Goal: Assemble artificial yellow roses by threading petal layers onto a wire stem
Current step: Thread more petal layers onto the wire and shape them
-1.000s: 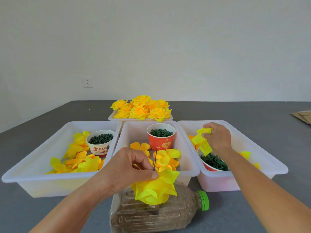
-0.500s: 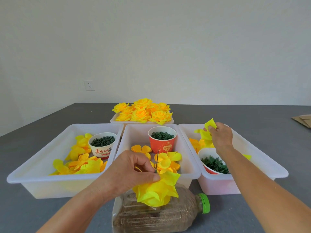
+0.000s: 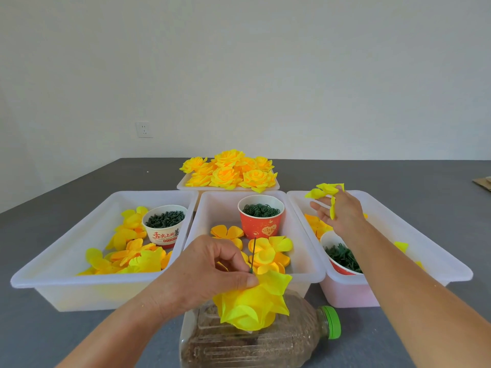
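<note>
My left hand pinches a half-built yellow rose at the base of its thin dark wire stem, which sticks up above the petals. The rose hangs just over a plastic bottle lying on its side. My right hand is raised over the right bin and holds a yellow petal layer between thumb and fingers; the other fingers are spread.
Three white bins sit side by side on the grey table: the left bin and middle bin hold loose petals and cups of green parts. A tray of finished roses stands behind them.
My right hand has lifted a petal layer up out of the right bin. My left hand keeps the rose over the bottle, hardly moving.
</note>
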Demonstrator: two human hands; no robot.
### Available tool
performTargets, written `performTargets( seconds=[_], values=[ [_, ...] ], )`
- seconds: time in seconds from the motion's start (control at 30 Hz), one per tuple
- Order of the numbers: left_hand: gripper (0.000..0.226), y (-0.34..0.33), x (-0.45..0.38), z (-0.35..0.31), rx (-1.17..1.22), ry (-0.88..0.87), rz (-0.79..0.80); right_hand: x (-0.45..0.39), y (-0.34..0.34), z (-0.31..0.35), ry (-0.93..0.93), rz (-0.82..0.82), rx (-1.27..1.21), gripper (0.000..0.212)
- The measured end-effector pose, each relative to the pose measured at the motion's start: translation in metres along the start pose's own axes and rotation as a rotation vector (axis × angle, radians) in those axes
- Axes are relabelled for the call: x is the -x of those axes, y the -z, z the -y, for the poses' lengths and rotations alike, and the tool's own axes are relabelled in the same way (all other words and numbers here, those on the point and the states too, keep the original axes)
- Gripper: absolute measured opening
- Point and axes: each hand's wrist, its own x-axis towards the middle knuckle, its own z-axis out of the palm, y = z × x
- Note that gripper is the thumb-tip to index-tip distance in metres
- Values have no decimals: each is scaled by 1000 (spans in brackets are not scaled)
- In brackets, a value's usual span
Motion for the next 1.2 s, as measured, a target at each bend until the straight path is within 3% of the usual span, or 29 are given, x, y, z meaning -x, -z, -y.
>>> performTargets(
  seconds=[0.1,0.23,0.37,0.43,0.53,0.6,0.67,0.87,0.97,1.1,1.2],
  values=[
    [9,2,-3,0,31,-6,37,0,5,-1,-27,26,-16,15],
    [15,10,-7,1,78,32,123,1,6,-9,79,9,43,31],
    [18,27,-15,-2,82,49,245,1,8,-14,178,-22,143,26],
    [15,35,-23,-4,145,46,189,3,9,-16,237,-47,140,23],
    [13,35,-46,-4,174,88,-33,10,7,-15,326,-44,137,17],
    [3,27,-63,-2,87,135,-149,17,2,-13,369,11,132,14],
    [10,15,-78,-1,30,159,-199,28,-4,-11,388,101,121,15],
    [31,-1,-97,-4,73,230,-238,70,-26,-13,419,428,105,12],
    [21,2,-94,-3,157,278,-244,87,-33,-12,402,550,78,13],
    [41,10,-87,0,211,329,-289,99,-37,-11,388,615,105,11],
    [34,13,-81,-3,295,273,-263,105,-38,-9,368,631,113,15]
  ],
)
